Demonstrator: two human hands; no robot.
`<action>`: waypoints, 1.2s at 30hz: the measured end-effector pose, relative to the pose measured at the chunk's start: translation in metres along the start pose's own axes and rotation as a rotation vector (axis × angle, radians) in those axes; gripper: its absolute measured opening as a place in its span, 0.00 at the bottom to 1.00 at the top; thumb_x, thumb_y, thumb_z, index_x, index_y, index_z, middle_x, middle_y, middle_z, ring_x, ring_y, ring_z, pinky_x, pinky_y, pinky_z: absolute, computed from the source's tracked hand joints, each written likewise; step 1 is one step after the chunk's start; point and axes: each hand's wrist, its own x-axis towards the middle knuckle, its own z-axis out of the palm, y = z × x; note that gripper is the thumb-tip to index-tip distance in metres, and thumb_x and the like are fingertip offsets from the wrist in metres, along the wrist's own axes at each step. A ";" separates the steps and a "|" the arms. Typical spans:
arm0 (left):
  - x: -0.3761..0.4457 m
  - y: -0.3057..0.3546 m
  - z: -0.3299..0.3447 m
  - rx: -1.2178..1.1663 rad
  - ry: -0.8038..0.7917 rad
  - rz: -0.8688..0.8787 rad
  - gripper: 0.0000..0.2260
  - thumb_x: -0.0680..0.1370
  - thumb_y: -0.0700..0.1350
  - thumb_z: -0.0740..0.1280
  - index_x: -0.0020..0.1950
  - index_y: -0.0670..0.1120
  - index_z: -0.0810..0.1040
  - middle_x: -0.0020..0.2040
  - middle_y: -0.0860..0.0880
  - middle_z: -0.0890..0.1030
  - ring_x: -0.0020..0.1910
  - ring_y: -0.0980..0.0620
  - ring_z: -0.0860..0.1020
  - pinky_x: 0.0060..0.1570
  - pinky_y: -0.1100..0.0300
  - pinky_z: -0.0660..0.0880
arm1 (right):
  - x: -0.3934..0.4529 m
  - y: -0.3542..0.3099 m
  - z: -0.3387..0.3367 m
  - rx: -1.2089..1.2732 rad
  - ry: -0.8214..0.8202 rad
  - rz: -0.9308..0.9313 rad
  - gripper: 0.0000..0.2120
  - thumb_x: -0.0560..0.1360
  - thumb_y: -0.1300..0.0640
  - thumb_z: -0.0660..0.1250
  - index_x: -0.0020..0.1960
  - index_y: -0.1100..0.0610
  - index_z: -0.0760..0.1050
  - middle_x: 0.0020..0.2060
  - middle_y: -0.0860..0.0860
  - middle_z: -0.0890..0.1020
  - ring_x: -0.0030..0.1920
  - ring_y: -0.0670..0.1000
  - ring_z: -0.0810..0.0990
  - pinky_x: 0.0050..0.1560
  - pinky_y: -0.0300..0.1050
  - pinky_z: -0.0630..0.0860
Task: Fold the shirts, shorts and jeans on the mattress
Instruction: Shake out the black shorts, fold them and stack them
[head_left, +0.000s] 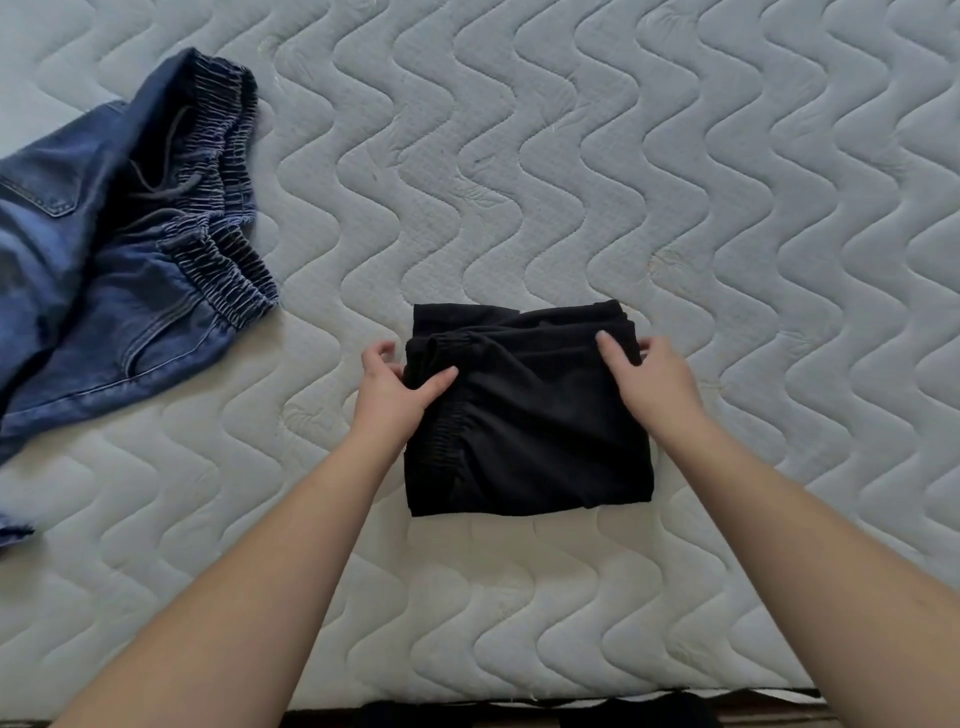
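- Both forearms reach over the near edge of the mattress (571, 171) toward the black shorts (540, 415), which lie folded in a compact square.
- My left hand (387, 387) pinches the shorts' left edge, thumb on top.
- My right hand (649, 376) grips their far right corner, thumb on top.
- Left of the shorts, well apart, the jeans (119, 260) lie crumpled, unfolded.

Both bare forearms reach forward, converging. Left hand (390, 383) thumb on top, fingers curled under, pinching cloth edge. Right hand (652, 382) likewise: thumb laid on top, fingers curled over far side.
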 end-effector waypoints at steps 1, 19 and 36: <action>0.001 0.000 0.000 -0.012 -0.016 -0.049 0.40 0.64 0.62 0.78 0.69 0.49 0.65 0.51 0.56 0.75 0.48 0.60 0.76 0.46 0.64 0.71 | -0.008 0.006 0.004 0.027 -0.049 0.003 0.31 0.70 0.29 0.64 0.59 0.53 0.72 0.50 0.48 0.78 0.56 0.55 0.79 0.49 0.46 0.70; -0.058 -0.017 0.008 -0.617 -0.198 -0.292 0.22 0.70 0.39 0.77 0.63 0.43 0.76 0.57 0.45 0.83 0.47 0.51 0.85 0.40 0.60 0.81 | -0.049 0.052 0.010 0.348 -0.067 -0.224 0.18 0.77 0.51 0.69 0.63 0.38 0.69 0.49 0.26 0.77 0.52 0.28 0.75 0.48 0.20 0.68; -0.229 0.067 0.007 -0.172 -0.218 0.213 0.14 0.71 0.63 0.71 0.55 0.71 0.74 0.52 0.67 0.81 0.50 0.67 0.80 0.52 0.61 0.76 | -0.178 0.100 -0.151 0.381 0.082 -0.306 0.17 0.77 0.48 0.68 0.56 0.27 0.69 0.50 0.26 0.78 0.51 0.29 0.76 0.45 0.19 0.67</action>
